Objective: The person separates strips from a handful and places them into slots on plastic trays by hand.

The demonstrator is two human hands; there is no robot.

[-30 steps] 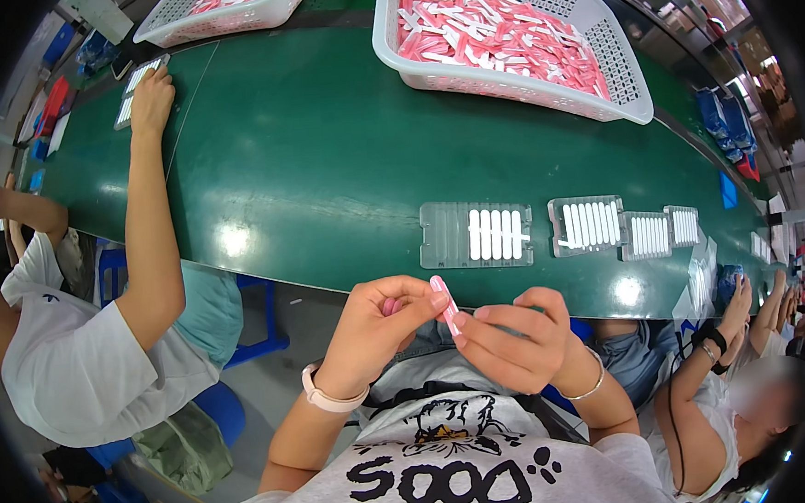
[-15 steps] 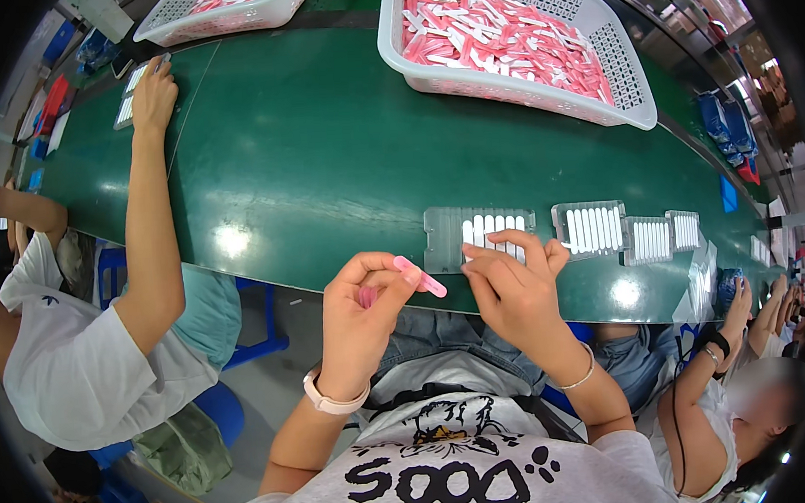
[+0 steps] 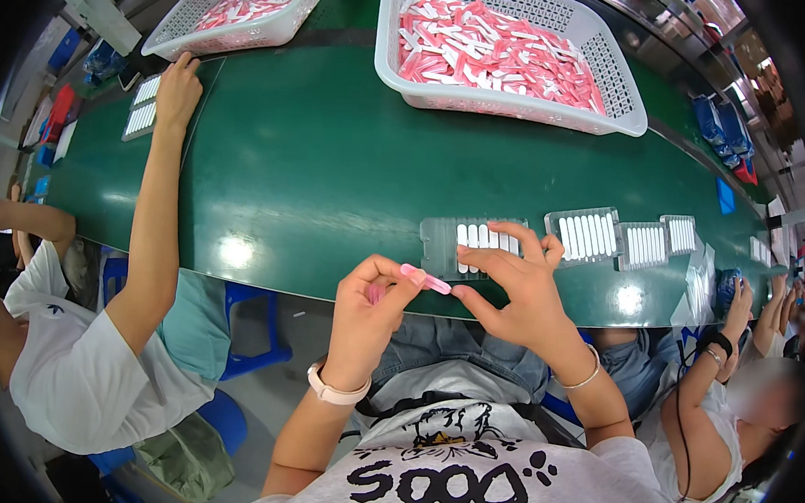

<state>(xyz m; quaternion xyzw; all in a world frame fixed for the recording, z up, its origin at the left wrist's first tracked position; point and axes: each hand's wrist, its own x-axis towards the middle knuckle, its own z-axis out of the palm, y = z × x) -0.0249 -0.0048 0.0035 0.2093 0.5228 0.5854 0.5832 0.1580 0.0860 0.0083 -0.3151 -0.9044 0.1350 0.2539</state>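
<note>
My left hand (image 3: 362, 320) is closed, pinching a slim pink stick (image 3: 427, 279) with rounded ends between thumb and fingers. More pink shows inside its curled fingers. My right hand (image 3: 527, 292) has its fingers spread, holding nothing that I can see. Its thumb tip is at the stick's free end; whether they touch I cannot tell. The other fingers reach over a clear plastic tray (image 3: 436, 249), in which several slim white pieces (image 3: 473, 238) stand side by side. My fingers hide part of that row.
Rightward along the green table (image 3: 305, 165) lie more trays (image 3: 589, 234) of white pieces. A white basket (image 3: 504, 102) heaped with pink and white sticks stands at the back, with another basket (image 3: 305, 16) left of it. Co-workers sit on both sides; one arm (image 3: 156, 211) reaches over the table.
My right thumb has moved left to the end of the pink stick, and the right fingers have spread wider. The left co-worker's hand has shifted off its trays toward the back basket.
</note>
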